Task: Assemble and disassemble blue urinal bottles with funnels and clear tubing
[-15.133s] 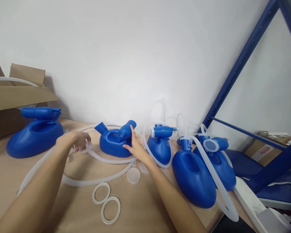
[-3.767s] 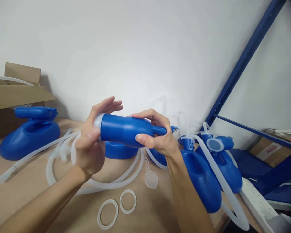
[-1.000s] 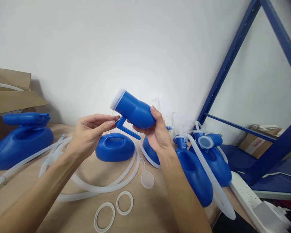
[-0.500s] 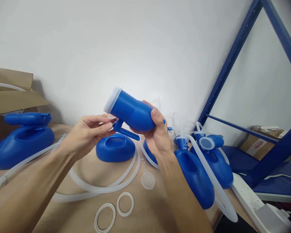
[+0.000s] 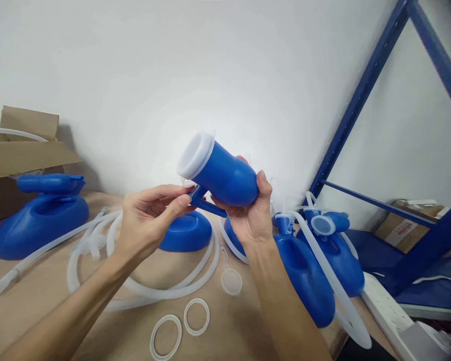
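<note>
A blue plastic cup-shaped urinal head with a handle is held up, tilted, its mouth toward the upper left. A translucent white lid covers that mouth. My right hand wraps round its rounded end. At the handle's upper joint, the thumb and fingers of my left hand pinch the handle where the lid's strap hangs. Whether the strap itself is between the fingertips is hidden. Below lie two white rings and a small translucent round cap with a tail.
Blue bottles stand at left, centre and right. A translucent hose coils on the tabletop. There is an open cardboard box at left, with a blue metal rack and a power strip at right.
Both hands and the blue urinal head have shifted right. The lidded mouth has turned more toward me. My left fingers have stayed at the handle joint.
</note>
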Demonstrator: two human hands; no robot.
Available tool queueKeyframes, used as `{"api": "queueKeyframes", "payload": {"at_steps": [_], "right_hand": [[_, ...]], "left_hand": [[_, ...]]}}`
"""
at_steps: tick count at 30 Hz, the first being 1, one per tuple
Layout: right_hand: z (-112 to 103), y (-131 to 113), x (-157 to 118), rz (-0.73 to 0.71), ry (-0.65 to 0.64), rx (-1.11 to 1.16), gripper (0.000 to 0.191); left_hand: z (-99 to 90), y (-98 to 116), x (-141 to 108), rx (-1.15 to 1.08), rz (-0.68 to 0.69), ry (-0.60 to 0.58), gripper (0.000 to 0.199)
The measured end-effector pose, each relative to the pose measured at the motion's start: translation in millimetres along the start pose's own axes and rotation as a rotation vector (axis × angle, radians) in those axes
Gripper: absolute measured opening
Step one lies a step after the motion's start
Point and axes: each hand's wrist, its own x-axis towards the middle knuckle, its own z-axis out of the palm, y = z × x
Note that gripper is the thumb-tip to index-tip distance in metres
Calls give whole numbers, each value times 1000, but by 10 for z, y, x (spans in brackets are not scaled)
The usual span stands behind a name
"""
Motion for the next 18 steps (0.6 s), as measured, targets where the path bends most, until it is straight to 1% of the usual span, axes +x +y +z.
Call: {"api": "queueKeyframes", "payload": {"at_steps": [2,4,10,13,16,17,18], "right_hand": [[12,1,-8,-21,-7,41,55],[27,9,-18,-60,-26,50,51],[114,20,-78,-184,-60,78,51],[141,-18,-98,-211,-45,0,54],[100,-48,-70,-172,-41,-95,57],[69,-47,-50,-155,-52,-133,59],[32,-39,-25,-131,-71,-174,60]], "left_hand": [[18,-11,-29,60,75,22,9],[34,-10,-46,90,100,44,7],[73,10,-47,34,50,64,12],[17,25,18,19,14,3,14],[-101,92,116,104,-2,-103,17],[-147,124,148,134,-18,-144,19],[-192,158,175,156,-44,-189,26]]}}
